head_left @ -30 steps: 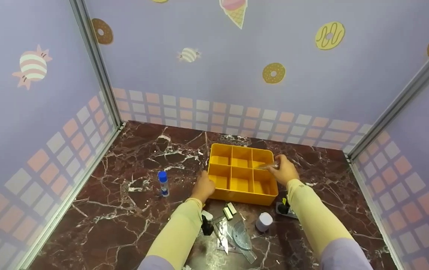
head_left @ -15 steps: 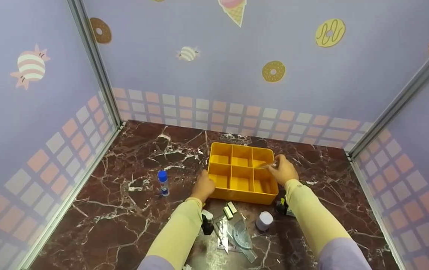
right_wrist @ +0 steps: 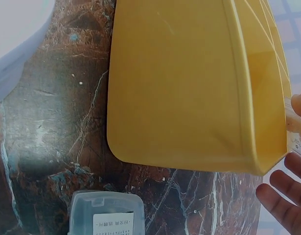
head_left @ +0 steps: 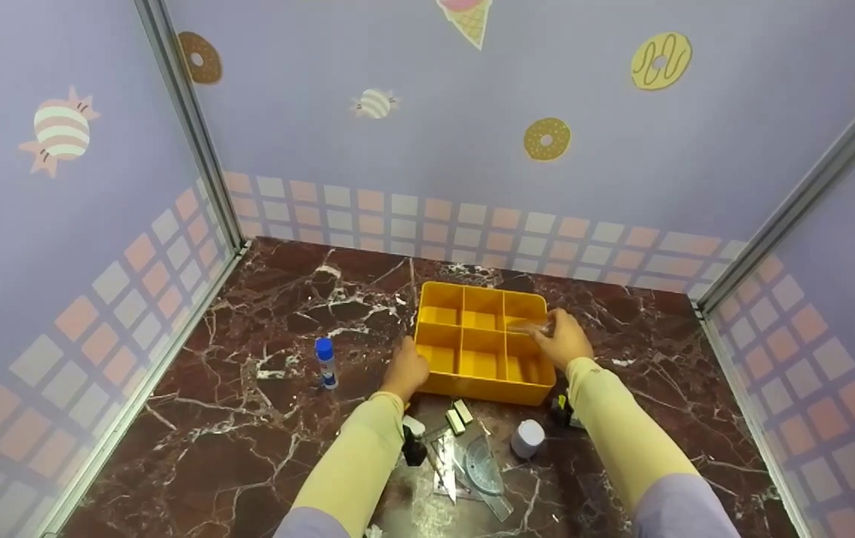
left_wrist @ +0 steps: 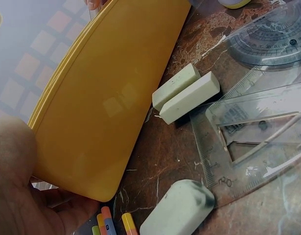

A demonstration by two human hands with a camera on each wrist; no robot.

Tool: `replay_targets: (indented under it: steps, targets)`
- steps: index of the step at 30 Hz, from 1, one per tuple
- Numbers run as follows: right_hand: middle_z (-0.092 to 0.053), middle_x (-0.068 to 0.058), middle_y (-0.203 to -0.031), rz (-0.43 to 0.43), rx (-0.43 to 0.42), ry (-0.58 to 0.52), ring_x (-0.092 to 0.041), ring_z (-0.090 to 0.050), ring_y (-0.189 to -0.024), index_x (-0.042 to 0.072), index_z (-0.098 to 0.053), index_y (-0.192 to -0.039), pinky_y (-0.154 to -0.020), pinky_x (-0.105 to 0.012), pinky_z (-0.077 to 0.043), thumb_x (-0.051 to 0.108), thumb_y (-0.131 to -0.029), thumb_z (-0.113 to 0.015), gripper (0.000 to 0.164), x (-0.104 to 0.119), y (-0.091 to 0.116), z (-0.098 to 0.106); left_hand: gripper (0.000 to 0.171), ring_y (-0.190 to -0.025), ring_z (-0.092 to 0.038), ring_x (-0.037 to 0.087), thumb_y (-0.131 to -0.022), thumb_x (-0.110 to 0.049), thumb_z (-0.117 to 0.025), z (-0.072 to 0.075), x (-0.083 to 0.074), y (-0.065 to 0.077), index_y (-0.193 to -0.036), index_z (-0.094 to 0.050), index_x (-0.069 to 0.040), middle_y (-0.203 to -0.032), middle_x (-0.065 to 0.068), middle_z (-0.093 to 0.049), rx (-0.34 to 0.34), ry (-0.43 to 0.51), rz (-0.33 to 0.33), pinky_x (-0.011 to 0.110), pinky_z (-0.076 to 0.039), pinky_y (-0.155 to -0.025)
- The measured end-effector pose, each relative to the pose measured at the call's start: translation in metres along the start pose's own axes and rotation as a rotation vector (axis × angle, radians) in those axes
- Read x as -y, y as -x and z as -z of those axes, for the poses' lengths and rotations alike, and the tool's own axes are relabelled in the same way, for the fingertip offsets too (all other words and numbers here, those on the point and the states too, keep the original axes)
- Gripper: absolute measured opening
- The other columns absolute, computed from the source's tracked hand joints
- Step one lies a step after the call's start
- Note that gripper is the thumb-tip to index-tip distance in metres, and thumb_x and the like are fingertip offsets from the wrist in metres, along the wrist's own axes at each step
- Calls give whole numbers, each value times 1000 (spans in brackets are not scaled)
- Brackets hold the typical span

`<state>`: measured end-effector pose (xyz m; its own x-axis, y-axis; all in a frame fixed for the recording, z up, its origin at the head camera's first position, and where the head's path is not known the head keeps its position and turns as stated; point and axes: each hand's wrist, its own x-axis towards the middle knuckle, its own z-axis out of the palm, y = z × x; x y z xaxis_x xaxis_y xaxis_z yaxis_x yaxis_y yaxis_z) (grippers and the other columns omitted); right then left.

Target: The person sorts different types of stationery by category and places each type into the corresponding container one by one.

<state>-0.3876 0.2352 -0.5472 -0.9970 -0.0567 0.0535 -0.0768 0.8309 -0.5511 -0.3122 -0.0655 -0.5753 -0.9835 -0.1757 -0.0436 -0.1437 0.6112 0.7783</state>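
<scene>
Clear box [right_wrist: 106, 213], toward the desk's [head_left: 203, 456] right edge: white label, row of Chinese characters, 文具 apparently among them, the rest unclear
Glue stick [head_left: 326, 366], toward the left edge: print too small
Protractor [left_wrist: 270, 36]: tiny degree figures, blurred
Set square [left_wrist: 211, 156]: scale numerals, not surely readable

The left hand [head_left: 406, 371] is curled; the right hand [head_left: 565, 341], reaching slightly farther forward, seems to pinch.

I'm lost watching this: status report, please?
Left hand gripping yellow tray. Right hand holding clear item over tray's right side. Two pale blocks in front, not blocking.
</scene>
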Motion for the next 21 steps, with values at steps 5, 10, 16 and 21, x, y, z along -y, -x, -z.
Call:
replay_targets:
  steps: [5,10,16,21]
  targets:
    - [-57,-24,-120,-3,12,-10,-40,-57,-113,-2,-48,-133,-98,-56,-44,31,-95,-66,53,-3,0,-3,30,-109,-60,49,-90,-7,-48,0,0,0,-117,-49,5,-111,30,-58,-3,6,-13,57,-47,-95]
    - [-59,-23,-115,13,9,-22,-40,-59,-109,-3,-45,-134,-97,-55,-45,31,-96,-65,55,-6,0,-6,33,-109,-60,48,-91,-7,-47,-1,0,1,-121,-48,4,-113,30,-58,1,16,-9,56,-46,-96]
    - [-57,-26,-120,28,29,-29,-43,-56,-117,-2,-41,-137,-103,-56,-42,32,-96,-65,59,-11,0,-9,36,-112,-58,48,-90,-7,-48,-1,-1,1,-124,-48,5,-117,30,-56,10,25,-1,56,-45,-98]
    - [-55,-27,-125,49,70,-34,-44,-55,-120,0,-43,-138,-104,-57,-41,36,-97,-64,59,-15,1,-7,37,-112,-58,47,-90,-8,-48,-1,2,-1,-125,-47,3,-117,29,-56,14,9,18,56,-46,-97]
